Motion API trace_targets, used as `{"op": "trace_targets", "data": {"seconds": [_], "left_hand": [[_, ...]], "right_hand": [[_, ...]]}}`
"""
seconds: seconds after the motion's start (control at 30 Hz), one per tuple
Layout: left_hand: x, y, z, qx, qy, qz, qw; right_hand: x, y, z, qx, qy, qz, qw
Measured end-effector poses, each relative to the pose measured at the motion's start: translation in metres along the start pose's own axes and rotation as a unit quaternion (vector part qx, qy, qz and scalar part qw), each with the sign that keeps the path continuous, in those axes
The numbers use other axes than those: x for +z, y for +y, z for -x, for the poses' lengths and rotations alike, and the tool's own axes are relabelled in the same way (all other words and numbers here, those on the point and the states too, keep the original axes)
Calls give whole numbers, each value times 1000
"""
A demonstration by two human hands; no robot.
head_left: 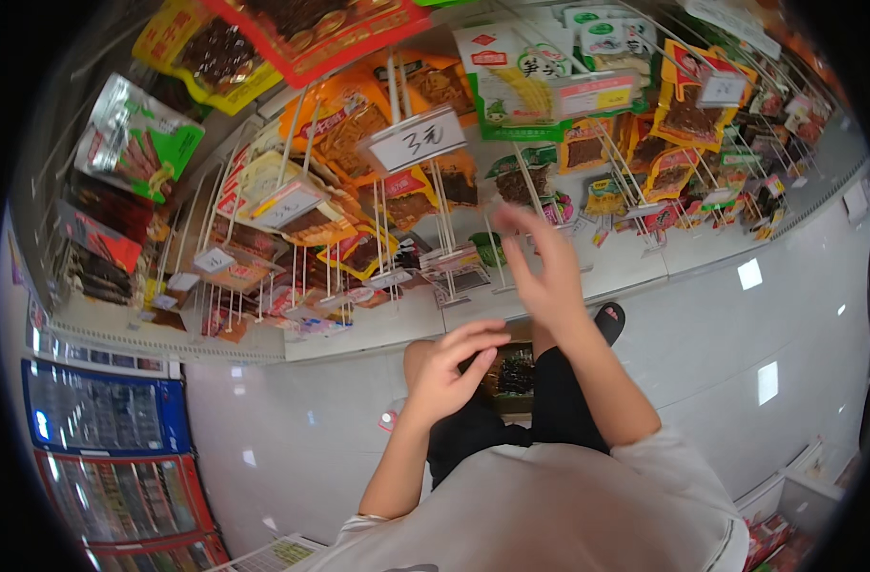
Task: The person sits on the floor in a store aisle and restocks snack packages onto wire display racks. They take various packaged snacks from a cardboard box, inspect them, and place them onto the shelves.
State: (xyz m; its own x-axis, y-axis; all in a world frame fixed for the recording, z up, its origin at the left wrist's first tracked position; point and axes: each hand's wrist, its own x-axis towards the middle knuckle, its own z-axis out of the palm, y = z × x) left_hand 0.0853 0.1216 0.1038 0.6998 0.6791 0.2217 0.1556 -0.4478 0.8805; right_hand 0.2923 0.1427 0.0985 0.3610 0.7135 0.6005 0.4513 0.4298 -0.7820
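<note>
My right hand (pixel 547 278) is raised in front of the shelf rack, fingers apart and slightly blurred. Nothing shows between them. Its fingertips are nearest to the wire hooks below a dark green snack packet (pixel 521 179) and a small green packet (pixel 489 250); whether they touch anything I cannot tell. Lower and to the left, my left hand (pixel 449 374) hovers over my lap with fingers stretched out, holding nothing that I can see. Between my legs is a box (pixel 513 405) with dark packets (pixel 515 367) in it, partly hidden by my left hand.
Snack packets hang on long wire hooks: orange (pixel 339 119), white-and-green (pixel 511 81), silver-and-green (pixel 139 138). A white price card (pixel 416 140) sticks out on a hook end. Below runs a white shelf base (pixel 625 276). Blue-framed (pixel 106 410) and red-framed (pixel 125 496) cabinets stand at left.
</note>
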Motion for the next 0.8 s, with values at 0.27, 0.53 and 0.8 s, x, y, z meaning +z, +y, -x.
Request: {"op": "trace_targets", "data": {"seconds": [0.27,0.53,0.8], "left_hand": [[14,-107,114,-164,-113,-332,922],[73,-251,120,-353,-58,-374,855],[119,-299,174,-482,-338,-248,769]], "right_hand": [[-54,32,260,102,-324,294,894],[-66,49,255,95,-299,330,890],[-90,44,281,129,-231,391,881]]}}
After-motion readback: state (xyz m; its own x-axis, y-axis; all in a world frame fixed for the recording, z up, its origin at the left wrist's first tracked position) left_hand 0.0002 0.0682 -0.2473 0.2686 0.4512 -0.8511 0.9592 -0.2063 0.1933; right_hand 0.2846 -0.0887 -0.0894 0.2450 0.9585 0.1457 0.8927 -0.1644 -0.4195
